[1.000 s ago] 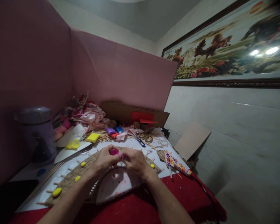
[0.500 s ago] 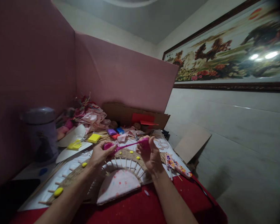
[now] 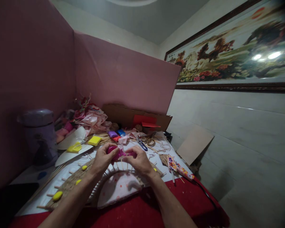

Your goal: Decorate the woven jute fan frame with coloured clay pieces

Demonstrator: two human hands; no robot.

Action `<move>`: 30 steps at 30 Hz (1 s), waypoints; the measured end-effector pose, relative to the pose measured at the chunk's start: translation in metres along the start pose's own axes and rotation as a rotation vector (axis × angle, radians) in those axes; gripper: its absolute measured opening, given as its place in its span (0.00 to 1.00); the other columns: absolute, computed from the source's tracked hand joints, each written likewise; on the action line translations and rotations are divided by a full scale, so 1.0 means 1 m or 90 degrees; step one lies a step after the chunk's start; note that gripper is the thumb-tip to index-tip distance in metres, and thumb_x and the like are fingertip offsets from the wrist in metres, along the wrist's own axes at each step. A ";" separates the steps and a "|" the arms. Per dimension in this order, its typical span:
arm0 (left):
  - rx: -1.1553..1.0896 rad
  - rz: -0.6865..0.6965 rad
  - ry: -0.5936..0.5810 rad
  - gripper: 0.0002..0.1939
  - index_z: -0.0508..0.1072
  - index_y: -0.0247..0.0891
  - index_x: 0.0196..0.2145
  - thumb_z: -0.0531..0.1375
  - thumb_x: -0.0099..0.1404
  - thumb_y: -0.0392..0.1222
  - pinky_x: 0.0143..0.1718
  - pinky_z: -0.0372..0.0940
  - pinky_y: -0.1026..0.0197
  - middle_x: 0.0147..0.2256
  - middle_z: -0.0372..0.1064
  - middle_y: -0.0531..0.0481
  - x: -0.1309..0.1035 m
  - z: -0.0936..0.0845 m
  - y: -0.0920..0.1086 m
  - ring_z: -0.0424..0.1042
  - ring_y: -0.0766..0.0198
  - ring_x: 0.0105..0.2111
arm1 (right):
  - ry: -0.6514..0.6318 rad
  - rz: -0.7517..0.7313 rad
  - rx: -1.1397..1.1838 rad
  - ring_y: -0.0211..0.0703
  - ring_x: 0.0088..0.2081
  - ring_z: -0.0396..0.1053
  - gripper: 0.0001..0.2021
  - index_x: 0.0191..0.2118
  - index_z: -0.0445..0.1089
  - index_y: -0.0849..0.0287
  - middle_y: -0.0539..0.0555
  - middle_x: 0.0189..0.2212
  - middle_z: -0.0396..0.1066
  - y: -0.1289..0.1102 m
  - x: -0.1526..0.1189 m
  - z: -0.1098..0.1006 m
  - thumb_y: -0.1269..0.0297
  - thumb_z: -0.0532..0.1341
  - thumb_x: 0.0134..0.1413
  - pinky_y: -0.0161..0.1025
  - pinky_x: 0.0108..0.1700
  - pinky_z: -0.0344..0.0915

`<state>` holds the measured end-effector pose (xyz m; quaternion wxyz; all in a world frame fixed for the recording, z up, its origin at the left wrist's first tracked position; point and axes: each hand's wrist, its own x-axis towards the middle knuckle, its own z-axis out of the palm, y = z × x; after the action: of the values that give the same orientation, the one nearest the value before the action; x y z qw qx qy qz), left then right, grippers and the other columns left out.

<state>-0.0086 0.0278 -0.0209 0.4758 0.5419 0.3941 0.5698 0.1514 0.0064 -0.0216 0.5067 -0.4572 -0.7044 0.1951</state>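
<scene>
My left hand (image 3: 102, 160) grips a lump of magenta modelling clay (image 3: 118, 154) in a clear wrapper. Close beside it, my right hand (image 3: 140, 161) pinches magenta clay as well; whether the two portions are still joined is hard to make out. Both hands are above a fan-shaped craft (image 3: 72, 187) of twine-covered arc and wooden sticks. Round yellow clay dots (image 3: 57, 195) sit along the arc. At its inner side is a half-round piece (image 3: 118, 186) covered in white cloth with reddish dots.
Yellow clay packs (image 3: 94, 140), purple (image 3: 112, 134) and blue packs (image 3: 121, 132) lie behind. Blue-handled scissors (image 3: 142, 145) are near the twine. A flower-patterned glue gun (image 3: 179, 167) with a cord lies right; a lidded cup (image 3: 39, 136) stands left. Cardboard (image 3: 125, 112) leans at the back.
The magenta strand stretched between my hands no longer shows. My right hand has moved left and down, close to my left hand, uncovering the scissors behind.
</scene>
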 end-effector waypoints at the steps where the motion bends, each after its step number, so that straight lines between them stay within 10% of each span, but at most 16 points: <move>1: 0.010 0.008 -0.003 0.21 0.68 0.33 0.31 0.65 0.46 0.52 0.12 0.57 0.69 0.18 0.65 0.56 0.000 0.000 0.000 0.62 0.70 0.14 | -0.008 0.000 -0.024 0.36 0.27 0.59 0.09 0.26 0.72 0.60 0.49 0.25 0.63 -0.001 -0.001 0.001 0.60 0.68 0.40 0.34 0.30 0.57; 13: -0.005 -0.048 0.023 0.23 0.68 0.34 0.30 0.66 0.43 0.54 0.11 0.56 0.69 0.18 0.66 0.54 0.005 -0.004 -0.011 0.63 0.69 0.13 | 0.019 0.091 0.528 0.38 0.25 0.69 0.15 0.40 0.64 0.56 0.50 0.28 0.72 -0.004 0.006 -0.013 0.61 0.65 0.46 0.36 0.29 0.66; 21: -0.038 -0.046 0.034 0.24 0.68 0.34 0.30 0.66 0.43 0.56 0.12 0.58 0.68 0.20 0.66 0.55 0.003 -0.002 -0.010 0.64 0.69 0.15 | 0.002 0.107 0.275 0.31 0.19 0.56 0.09 0.22 0.71 0.62 0.46 0.16 0.62 -0.004 0.002 -0.001 0.62 0.67 0.40 0.31 0.23 0.54; 30: -0.016 0.022 -0.027 0.20 0.68 0.33 0.32 0.65 0.48 0.50 0.16 0.61 0.67 0.21 0.68 0.53 -0.005 0.002 -0.003 0.67 0.66 0.18 | 0.049 0.011 -0.031 0.37 0.25 0.61 0.07 0.30 0.74 0.59 0.50 0.23 0.70 0.004 -0.005 0.007 0.61 0.63 0.48 0.33 0.29 0.56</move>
<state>-0.0059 0.0237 -0.0252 0.4806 0.5545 0.3672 0.5715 0.1471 0.0061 -0.0302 0.5205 -0.4825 -0.6849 0.1647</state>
